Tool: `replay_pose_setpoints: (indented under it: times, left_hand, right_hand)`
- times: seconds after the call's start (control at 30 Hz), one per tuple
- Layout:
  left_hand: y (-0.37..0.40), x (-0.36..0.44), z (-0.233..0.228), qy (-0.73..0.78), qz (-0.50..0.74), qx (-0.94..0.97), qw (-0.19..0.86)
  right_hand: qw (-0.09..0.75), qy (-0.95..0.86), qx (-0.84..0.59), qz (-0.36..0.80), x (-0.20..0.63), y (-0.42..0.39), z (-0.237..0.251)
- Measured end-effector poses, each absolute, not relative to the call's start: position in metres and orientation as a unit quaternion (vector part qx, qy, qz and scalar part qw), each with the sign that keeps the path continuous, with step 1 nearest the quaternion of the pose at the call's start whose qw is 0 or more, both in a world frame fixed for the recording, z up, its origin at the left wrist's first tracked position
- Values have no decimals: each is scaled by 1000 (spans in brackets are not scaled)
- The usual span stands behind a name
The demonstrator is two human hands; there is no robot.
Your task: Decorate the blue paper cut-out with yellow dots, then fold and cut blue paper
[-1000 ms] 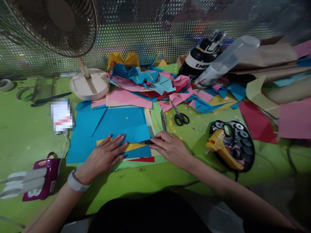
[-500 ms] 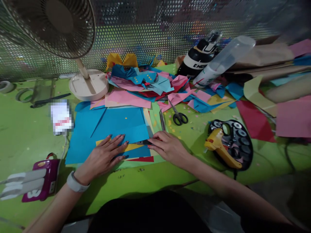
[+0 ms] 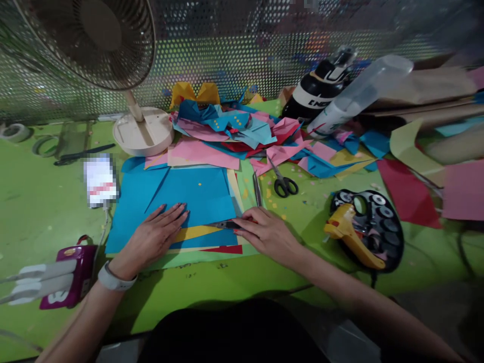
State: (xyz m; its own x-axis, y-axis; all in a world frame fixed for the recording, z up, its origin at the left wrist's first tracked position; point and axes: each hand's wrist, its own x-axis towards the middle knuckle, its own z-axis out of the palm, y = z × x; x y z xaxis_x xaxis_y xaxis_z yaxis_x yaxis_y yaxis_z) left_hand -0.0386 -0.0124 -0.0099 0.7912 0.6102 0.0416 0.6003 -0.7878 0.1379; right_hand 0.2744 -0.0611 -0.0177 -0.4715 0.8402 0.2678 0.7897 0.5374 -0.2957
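Note:
A large sheet of blue paper lies on a stack of coloured papers, yellow, blue and red edges showing along its near side. My left hand rests flat on the stack's left part, fingers stretched out. At the near right edge of the blue sheet, my right hand is closed around what looks like a utility knife. Its dark, narrow tip points left along the sheet's edge; the handle is mostly hidden in my fingers. Just beyond that hand lie slim metal tweezers and black-handled scissors.
Behind the stack are a heap of folded paper and a fan. A phone and a purple power adapter sit left. Right are a yellow glue gun on a black tray, a black bottle and a clear-topped bottle.
My left hand has slid a little left, uncovering more yellow paper. More of the tool in my right hand shows at the blue sheet's edge. The whole view has shifted slightly.

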Motion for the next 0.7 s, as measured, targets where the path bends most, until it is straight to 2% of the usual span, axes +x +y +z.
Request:
replay_pose_setpoints:
  times: [0.23, 0.7]
  left_hand:
    - [-13, -40, -13, 319, 38, 946, 51]
    - [-13, -39, -11, 324, 28, 944, 49]
  right_hand:
    - [169, -864, -473, 45, 261, -59, -16]
    - [179, -862, -468, 75, 265, -58, -14]
